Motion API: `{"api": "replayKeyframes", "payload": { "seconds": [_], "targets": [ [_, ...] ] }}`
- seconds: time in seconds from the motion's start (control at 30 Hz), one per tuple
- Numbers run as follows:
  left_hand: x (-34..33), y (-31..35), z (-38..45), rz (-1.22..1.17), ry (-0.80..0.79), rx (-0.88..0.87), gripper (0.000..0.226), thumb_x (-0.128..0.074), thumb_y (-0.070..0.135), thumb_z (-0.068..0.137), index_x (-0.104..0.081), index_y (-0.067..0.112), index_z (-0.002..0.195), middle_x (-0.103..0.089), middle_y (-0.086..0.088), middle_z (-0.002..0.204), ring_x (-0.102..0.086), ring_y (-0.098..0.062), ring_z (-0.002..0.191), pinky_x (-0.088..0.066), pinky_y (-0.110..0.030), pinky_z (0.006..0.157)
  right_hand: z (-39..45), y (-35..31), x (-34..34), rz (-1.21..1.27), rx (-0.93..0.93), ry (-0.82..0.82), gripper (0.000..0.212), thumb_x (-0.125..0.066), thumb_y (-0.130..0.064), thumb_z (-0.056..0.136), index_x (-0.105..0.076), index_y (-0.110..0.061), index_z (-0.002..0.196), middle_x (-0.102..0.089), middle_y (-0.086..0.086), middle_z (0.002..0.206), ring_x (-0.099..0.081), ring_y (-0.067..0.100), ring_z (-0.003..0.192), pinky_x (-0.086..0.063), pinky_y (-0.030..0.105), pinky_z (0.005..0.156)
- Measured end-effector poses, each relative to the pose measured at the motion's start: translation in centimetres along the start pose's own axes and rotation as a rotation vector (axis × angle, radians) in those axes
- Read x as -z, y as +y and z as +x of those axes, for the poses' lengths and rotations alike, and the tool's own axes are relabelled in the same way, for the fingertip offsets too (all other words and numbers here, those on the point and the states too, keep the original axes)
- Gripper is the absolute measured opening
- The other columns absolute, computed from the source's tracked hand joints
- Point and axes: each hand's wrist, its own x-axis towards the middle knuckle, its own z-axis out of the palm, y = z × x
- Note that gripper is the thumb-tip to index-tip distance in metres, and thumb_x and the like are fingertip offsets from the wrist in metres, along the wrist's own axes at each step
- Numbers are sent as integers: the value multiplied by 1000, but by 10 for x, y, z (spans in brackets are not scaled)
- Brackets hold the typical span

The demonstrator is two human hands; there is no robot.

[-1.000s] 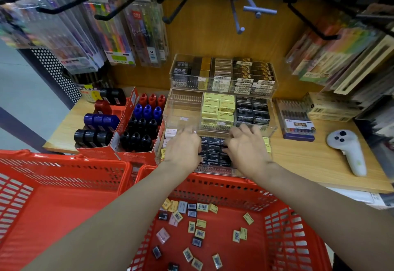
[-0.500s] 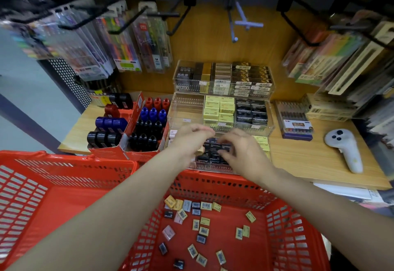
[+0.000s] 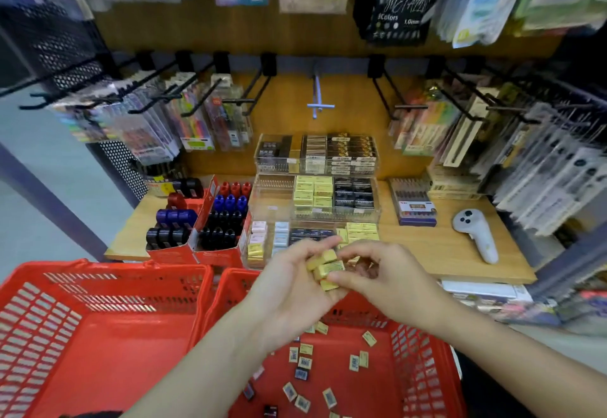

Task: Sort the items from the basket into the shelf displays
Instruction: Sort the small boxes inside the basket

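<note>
Right basket (image 3: pixel 427 368): red, at 6 o'clock, loose small erasers (image 3: pixel 328 381) scattered on its floor
Left basket (image 3: pixel 98 335): red, at 8 o'clock, touching the right one
Left hand (image 3: pixel 289 286): above the right basket's far rim, fingers curled round a stack of yellow erasers (image 3: pixel 325 268)
Right hand (image 3: pixel 377 273): just beside the left at 3 o'clock, fingertips pinching the same stack
Shelf (image 3: pixel 443 250): wooden, beyond the baskets
Trays (image 3: pixel 315 197): clear stepped tiers at 12 o'clock, rows of yellow, black and pale erasers
Red boxes (image 3: pixel 200 223): at 10 o'clock, black, blue and red items upright
Pen box (image 3: pixel 415 204): at 1 o'clock
Controller (image 3: pixel 476 233): white, at 2 o'clock, flat on the shelf
Hooks (image 3: pixel 184 105): far wall, hung pen packs
</note>
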Motion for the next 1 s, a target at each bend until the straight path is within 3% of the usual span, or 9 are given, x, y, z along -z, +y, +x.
{"api": "replayKeyframes", "payload": {
  "seconds": [0.07, 0.13, 0.23, 0.37, 0.5, 0.6, 0.8, 0.9, 1.0],
  "targets": [
    [5, 4, -4, 43, -33, 11, 44, -62, 3, 87, -54, -6, 129, -66, -26, 118, -68, -40, 103, -59, -46, 84, -2, -1, 3, 41, -27, -19, 10, -74, -33, 84, -69, -42, 88, -62, -19, 67, -48, -1, 57, -40, 13, 57],
    [11, 10, -5, 119, -31, -6, 40, -59, 6, 89, -56, -7, 127, -64, -30, 123, -66, -40, 110, -60, -43, 83, -3, -3, 7, 106, -50, -12, 9, -72, -31, 87, -73, -33, 95, -68, -12, 77, -54, 5, 61, -44, 16, 60],
    [16, 17, 1, 245, 92, -80, 32, -59, 9, 91, -64, -4, 120, -72, -19, 106, -72, -24, 91, -60, -32, 74, 0, -7, 15, 257, -141, 13, 12, -68, -28, 89, -73, -24, 100, -70, -7, 78, -59, 16, 65, -48, 21, 63],
    [24, 20, 9, 711, 226, -211, 21, -58, 13, 98, -69, 15, 115, -64, -3, 85, -62, -12, 75, -54, -23, 67, 4, 2, 19, 610, -340, -45, 20, -65, -22, 90, -70, -17, 109, -66, -4, 69, -59, 10, 62, -51, 20, 60],
    [30, 20, 22, 820, 310, -164, 19, -61, 15, 97, -68, 22, 114, -64, -3, 90, -60, -12, 75, -53, -23, 64, 15, 30, 23, 863, -537, 85, 14, -67, -5, 87, -75, -6, 99, -72, 8, 93, -73, 17, 84, -58, 22, 71],
    [35, 23, 41, 706, 395, -71, 18, -54, 13, 101, -65, 14, 116, -65, -7, 93, -59, -14, 73, -51, -24, 58, 22, 73, 30, 598, -619, 236, 15, -68, 0, 88, -73, -9, 99, -64, 11, 108, -74, 23, 88, -59, 27, 81],
    [58, 19, 77, 913, 486, -80, 20, -57, 10, 99, -60, 22, 116, -71, -6, 105, -58, -16, 83, -50, -22, 59, 49, 123, 20, 34, -654, 269, 10, -76, -23, 86, -68, -22, 92, -67, -9, 75, -62, 3, 65, -42, 12, 54],
    [58, 17, 93, 987, 482, -103, 20, -62, 12, 97, -61, 19, 116, -70, -10, 111, -56, -16, 79, -48, -26, 66, 62, 135, 3, 27, -647, 253, 9, -77, -24, 84, -68, -22, 86, -65, -9, 74, -61, 5, 71, -43, 13, 58],
    [57, 11, 103, 1118, 412, -137, 17, -62, 17, 97, -62, 22, 114, -65, -3, 113, -56, -12, 71, -48, -22, 63, 65, 144, -9, 11, -635, 247, 5, -75, -20, 86, -70, -20, 86, -64, -11, 76, -59, 2, 68, -38, 4, 46]
  ]
}}
